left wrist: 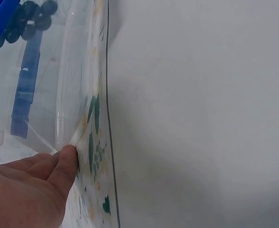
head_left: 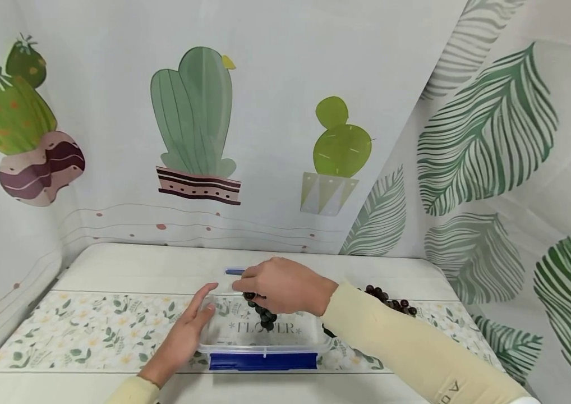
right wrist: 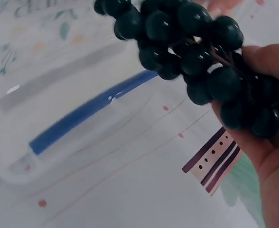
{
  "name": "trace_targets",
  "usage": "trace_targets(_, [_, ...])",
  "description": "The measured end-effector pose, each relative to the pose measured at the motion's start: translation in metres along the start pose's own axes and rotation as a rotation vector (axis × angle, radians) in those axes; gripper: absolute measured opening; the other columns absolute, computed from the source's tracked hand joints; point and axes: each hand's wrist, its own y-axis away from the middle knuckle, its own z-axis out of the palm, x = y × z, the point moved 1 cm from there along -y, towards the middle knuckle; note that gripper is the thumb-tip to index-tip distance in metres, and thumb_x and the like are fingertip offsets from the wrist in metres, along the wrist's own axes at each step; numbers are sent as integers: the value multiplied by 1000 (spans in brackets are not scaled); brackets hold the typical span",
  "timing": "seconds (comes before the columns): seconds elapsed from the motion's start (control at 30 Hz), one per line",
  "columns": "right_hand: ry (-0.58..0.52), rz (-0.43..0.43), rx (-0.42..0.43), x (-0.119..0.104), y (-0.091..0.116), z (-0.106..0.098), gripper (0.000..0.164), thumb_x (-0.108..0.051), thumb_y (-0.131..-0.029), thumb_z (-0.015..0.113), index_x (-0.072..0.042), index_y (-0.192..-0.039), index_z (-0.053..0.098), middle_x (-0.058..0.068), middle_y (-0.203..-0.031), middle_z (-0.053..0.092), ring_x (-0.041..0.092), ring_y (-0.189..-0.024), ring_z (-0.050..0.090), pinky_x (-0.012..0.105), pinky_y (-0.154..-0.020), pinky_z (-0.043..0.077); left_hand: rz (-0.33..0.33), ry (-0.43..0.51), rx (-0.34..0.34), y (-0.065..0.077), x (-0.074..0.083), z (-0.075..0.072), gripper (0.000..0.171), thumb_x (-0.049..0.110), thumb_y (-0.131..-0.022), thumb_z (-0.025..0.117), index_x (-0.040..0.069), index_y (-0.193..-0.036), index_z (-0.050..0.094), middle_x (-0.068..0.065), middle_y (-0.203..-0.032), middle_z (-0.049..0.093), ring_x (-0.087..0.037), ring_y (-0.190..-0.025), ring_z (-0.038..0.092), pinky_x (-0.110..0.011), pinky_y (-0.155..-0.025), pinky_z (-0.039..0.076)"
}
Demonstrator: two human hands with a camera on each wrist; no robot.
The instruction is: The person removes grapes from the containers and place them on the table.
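A clear plastic container [head_left: 265,349] with blue latches on its sides stands on the table. My right hand [head_left: 285,283] is over the container and pinches a bunch of dark grapes [head_left: 267,318] by its stem end. The grapes hang over the inside of the container in the head view. Close up in the right wrist view, thumb and fingers hold the shiny dark green bunch [right wrist: 196,57]. At the container's left end, my left hand [head_left: 182,334] rests with extended fingers against the wall. In the left wrist view its fingertips [left wrist: 69,153] touch a corner.
A bunch of dark red grapes [head_left: 391,304] lies on the table to the right, partly behind the right sleeve. Another dark bunch [head_left: 328,331] peeks out beside the container's right end. A curtain with printed cacti [head_left: 199,112] hangs behind the table.
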Motion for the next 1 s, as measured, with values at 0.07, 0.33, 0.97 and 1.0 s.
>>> trace_targets(0.07, [129, -50, 59, -3, 4, 2, 23, -17, -100, 71, -22, -123, 72, -8, -107, 76, 5, -87, 73, 18, -78, 60, -2, 3, -4, 0, -1, 0, 53, 43, -115, 30, 33, -166, 19, -12, -178, 1, -44, -163, 3, -72, -127, 12])
trace_targets(0.33, [393, -136, 247, -6, 16, 5, 17, -14, -102, 65, -22, -116, 72, -8, -102, 74, 8, -84, 70, 21, -78, 58, -7, -5, -8, 1, -2, 2, 57, 51, -113, 31, 34, -166, 19, -12, -178, 2, -44, -163, 3, -73, -127, 11])
trace_targets(0.97, [345, -132, 325, 6, 44, -21, 23, -3, -100, 62, -21, -112, 70, -3, -104, 68, 13, -85, 61, 26, -76, 56, 11, -21, -2, 1, 0, 0, 52, 42, -116, 30, 33, -166, 19, -13, -178, 2, -44, -163, 1, -71, -128, 7])
trace_targets(1.0, [350, -133, 325, 7, 47, -24, 23, -3, -99, 62, -21, -112, 70, -3, -104, 68, 13, -84, 61, 26, -76, 55, 12, -19, -2, 1, 1, -1, 52, 42, -116, 30, 32, -166, 19, -13, -178, 2, -44, -163, 1, -72, -128, 7])
